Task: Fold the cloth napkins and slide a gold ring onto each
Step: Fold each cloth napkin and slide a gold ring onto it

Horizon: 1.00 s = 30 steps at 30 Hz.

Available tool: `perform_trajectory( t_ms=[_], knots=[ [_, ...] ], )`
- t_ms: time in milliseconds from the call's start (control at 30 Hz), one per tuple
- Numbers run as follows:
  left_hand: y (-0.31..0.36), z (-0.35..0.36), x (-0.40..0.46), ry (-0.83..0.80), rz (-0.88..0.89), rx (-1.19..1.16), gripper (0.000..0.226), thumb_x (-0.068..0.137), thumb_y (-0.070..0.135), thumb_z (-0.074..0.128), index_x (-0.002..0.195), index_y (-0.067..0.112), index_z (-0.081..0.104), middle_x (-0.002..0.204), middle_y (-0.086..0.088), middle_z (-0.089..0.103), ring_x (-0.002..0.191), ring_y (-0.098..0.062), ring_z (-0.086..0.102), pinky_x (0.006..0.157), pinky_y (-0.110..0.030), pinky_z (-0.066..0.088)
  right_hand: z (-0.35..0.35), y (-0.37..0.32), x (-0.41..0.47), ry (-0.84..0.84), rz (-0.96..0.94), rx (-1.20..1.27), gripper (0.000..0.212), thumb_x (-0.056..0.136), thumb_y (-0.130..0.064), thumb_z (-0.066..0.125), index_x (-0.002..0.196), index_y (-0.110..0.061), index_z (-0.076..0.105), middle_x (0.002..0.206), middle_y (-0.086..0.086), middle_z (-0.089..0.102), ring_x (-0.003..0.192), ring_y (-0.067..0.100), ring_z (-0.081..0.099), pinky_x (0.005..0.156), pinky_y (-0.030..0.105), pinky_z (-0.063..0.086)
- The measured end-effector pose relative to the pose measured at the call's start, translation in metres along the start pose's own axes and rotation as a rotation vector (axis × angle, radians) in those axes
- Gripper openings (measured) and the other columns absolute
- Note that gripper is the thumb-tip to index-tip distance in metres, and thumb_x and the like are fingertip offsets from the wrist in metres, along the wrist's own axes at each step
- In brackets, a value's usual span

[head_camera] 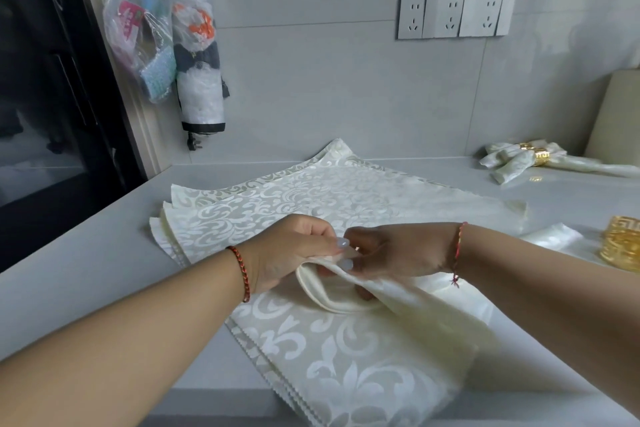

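Pinching a folded cream napkin (398,298) at centre frame: my left hand (294,253) and right hand (398,253), fingers curled on its fold. Beneath: stack of patterned napkins (277,204) on grey counter (86,274). Right edge: loose gold rings (621,241). Upper right: ringed napkins (512,159).

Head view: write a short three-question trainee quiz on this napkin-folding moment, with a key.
1. True or false: both hands grip the napkin being folded.
2. Where do the finished napkins with rings lie? A) far right of the counter B) beside the dark cabinet C) on the floor
3. Fill in: a loose gold ring sits at the ___ edge of the view.

Key: 1 true: left hand and right hand both pinch it. 2 A. 3 right.
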<state>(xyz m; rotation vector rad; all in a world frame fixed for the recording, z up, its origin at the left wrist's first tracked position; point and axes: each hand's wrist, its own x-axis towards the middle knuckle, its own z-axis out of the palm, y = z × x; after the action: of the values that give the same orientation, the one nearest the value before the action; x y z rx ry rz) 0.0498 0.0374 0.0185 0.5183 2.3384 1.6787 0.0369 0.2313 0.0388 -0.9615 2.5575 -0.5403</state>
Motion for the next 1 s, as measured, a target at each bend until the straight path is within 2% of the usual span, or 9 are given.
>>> perform_trajectory(
  t_ms=[67,167,333,433,567,633,733,867,1000],
  knots=[
    [-0.003,0.005,0.004,-0.020,-0.012,-0.123,0.026,0.080,0.021,0.072,0.057,0.017,0.062,0.058,-0.001,0.055,0.048,-0.007,0.050,0.048,-0.015,0.041,0.000,0.003,0.001,0.012,-0.009,0.041,0.027,0.094,-0.046,0.046,0.086,-0.020,0.045,0.088,0.002,0.058,0.082,0.017,0.053,0.083,0.038,0.046],
    [-0.005,0.011,0.009,-0.062,-0.037,-0.163,0.023,0.077,0.027,0.074,0.060,0.014,0.064,0.065,-0.012,0.049,0.042,-0.014,0.047,0.045,-0.021,0.044,0.000,0.008,0.002,-0.054,-0.011,0.214,0.027,0.099,-0.037,0.044,0.086,-0.014,0.049,0.083,0.001,0.068,0.077,0.017,0.063,0.080,0.035,0.051],
    [-0.005,0.019,0.013,-0.075,-0.104,-0.054,0.040,0.094,0.030,0.057,0.059,0.011,0.061,0.041,-0.007,0.046,0.034,-0.015,0.042,0.041,-0.021,0.038,-0.003,0.021,-0.002,-0.039,0.068,0.437,0.038,0.099,-0.039,0.044,0.082,-0.009,0.059,0.078,0.005,0.072,0.073,0.018,0.068,0.080,0.033,0.056],
    [-0.001,0.023,0.015,-0.114,-0.156,0.055,0.040,0.097,0.024,0.047,0.063,0.006,0.058,0.042,-0.007,0.052,0.035,-0.015,0.046,0.043,-0.019,0.040,-0.012,0.030,-0.009,-0.035,0.160,0.351,0.042,0.100,-0.040,0.043,0.078,-0.010,0.065,0.080,0.006,0.074,0.075,0.019,0.069,0.079,0.032,0.057],
    [0.008,0.028,0.017,-0.153,-0.181,0.270,0.034,0.096,0.017,0.048,0.063,0.013,0.057,0.049,0.000,0.057,0.040,-0.010,0.051,0.047,-0.016,0.041,-0.021,0.036,-0.018,-0.060,0.282,0.087,0.045,0.097,-0.045,0.044,0.068,-0.021,0.070,0.074,-0.007,0.073,0.062,0.001,0.062,0.069,0.018,0.045],
    [0.010,0.034,0.021,-0.144,-0.165,0.499,0.034,0.095,0.020,0.048,0.063,0.024,0.059,0.052,0.010,0.058,0.047,-0.004,0.051,0.051,-0.015,0.040,-0.022,0.039,-0.020,-0.046,0.294,-0.034,0.043,0.094,-0.048,0.047,0.063,-0.024,0.066,0.061,-0.015,0.065,0.052,-0.004,0.053,0.069,0.018,0.041],
    [0.011,0.043,0.027,-0.123,-0.089,0.809,0.026,0.097,0.038,0.049,0.073,0.030,0.057,0.070,0.016,0.056,0.065,0.002,0.049,0.057,-0.015,0.035,-0.018,0.040,-0.019,-0.036,0.273,-0.076,0.042,0.092,-0.049,0.048,0.060,-0.023,0.056,0.052,-0.014,0.052,0.047,0.000,0.044,0.062,0.021,0.038],
    [0.009,0.045,0.030,-0.156,-0.126,0.837,0.024,0.092,0.053,0.050,0.076,0.035,0.053,0.078,0.014,0.057,0.070,-0.001,0.052,0.058,-0.019,0.035,-0.011,0.039,-0.020,-0.012,0.221,-0.181,0.028,0.084,-0.057,0.050,0.074,-0.032,0.057,0.065,-0.016,0.056,0.055,-0.001,0.049,0.055,0.017,0.037],
    [0.002,0.046,0.032,-0.048,-0.068,0.835,0.028,0.085,0.062,0.054,0.074,0.036,0.052,0.073,0.015,0.058,0.063,0.001,0.053,0.055,-0.017,0.035,-0.007,0.040,-0.020,-0.019,0.199,-0.222,0.024,0.085,-0.046,0.049,0.077,-0.027,0.062,0.063,-0.013,0.057,0.055,0.001,0.050,0.053,0.019,0.039]
  ],
)
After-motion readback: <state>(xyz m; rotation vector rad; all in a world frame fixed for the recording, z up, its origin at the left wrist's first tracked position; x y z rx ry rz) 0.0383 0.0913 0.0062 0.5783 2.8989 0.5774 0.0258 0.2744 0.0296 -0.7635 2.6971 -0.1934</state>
